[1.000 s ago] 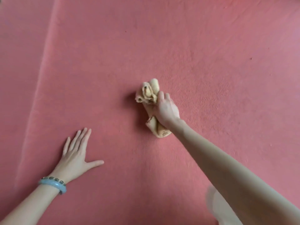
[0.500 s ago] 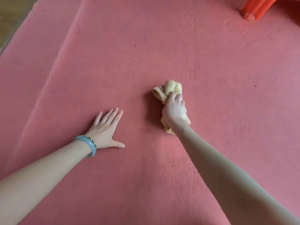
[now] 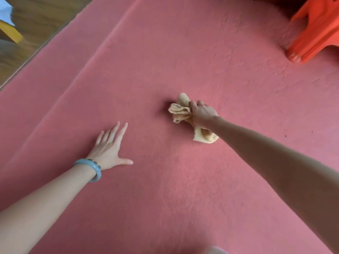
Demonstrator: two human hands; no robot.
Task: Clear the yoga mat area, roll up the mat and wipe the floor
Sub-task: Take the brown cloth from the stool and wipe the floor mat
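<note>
Right hand (image 3: 202, 114) sits near the middle of the frame, fingers curled round a crumpled yellow cloth (image 3: 181, 111), holding it down on the pink carpet (image 3: 183, 180). Cloth bunches out to the left of the fingers and a flap pokes out lower right under the wrist. Left hand (image 3: 110, 147) lies flat on the carpet at lower left of centre, fingers straight and spread, thumb out to the right, well apart from the cloth. Pale blue bangle (image 3: 93, 168) on that wrist (a beaded band beside it). Orange plastic stool leg (image 3: 310, 43) stands on the carpet, upper right. Wood floor (image 3: 36, 24) shows upper left, past the carpet edge.
</note>
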